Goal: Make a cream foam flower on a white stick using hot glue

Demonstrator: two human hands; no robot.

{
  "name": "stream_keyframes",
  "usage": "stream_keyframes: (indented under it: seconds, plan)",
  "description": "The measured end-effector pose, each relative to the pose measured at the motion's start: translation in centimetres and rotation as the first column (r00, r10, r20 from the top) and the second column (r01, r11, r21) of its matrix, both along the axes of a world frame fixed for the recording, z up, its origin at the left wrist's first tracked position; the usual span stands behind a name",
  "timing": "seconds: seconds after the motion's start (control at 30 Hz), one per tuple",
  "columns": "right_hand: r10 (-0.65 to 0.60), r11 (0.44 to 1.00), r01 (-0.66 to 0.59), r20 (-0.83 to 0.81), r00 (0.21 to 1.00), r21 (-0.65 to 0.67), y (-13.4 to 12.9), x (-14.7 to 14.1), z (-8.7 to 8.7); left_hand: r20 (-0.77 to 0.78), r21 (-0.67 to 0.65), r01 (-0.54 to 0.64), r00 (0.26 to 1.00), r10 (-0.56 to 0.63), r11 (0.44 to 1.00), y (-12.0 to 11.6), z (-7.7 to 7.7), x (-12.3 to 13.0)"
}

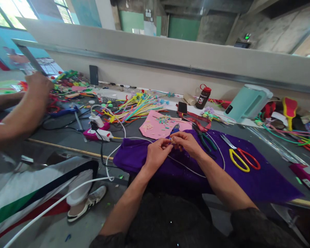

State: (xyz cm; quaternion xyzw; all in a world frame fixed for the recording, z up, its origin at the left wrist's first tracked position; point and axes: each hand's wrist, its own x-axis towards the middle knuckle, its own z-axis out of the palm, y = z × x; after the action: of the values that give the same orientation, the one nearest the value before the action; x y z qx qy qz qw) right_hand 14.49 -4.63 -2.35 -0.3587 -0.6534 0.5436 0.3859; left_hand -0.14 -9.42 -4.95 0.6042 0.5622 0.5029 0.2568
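My left hand [159, 150] and my right hand [188, 142] meet over a purple cloth [136, 151], fingertips pinched together. Between them is a small pale piece [172, 140], mostly covered by the fingers, so its kind does not show. Just beyond my fingers, a blue patterned object [175, 128] lies at the edge of a pink sheet [151, 122] strewn with small cut bits. Green-handled pliers [208, 142] rest to the right of my right hand. Farther right, scissors [241, 156] with one yellow and one red handle lie on the cloth.
Fuzzy craft stems [134, 108] are heaped behind the pink sheet. A power strip [98, 132] with white cables sits left, one cable crossing the cloth. A phone [182, 107], a dark bottle [203, 97] and a mint-coloured appliance [248, 103] stand behind. Another person's arm [28, 106] reaches in at left.
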Motion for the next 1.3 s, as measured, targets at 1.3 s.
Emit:
stream_keyframes:
  seconds: [1.3]
  plan:
    - [0.167,0.978,-0.158,-0.060,0.984,0.137,-0.7,0.1,0.0,0.664,-0.184,0.395,0.725,-0.183,0.900,-0.5,0.5,-0.8]
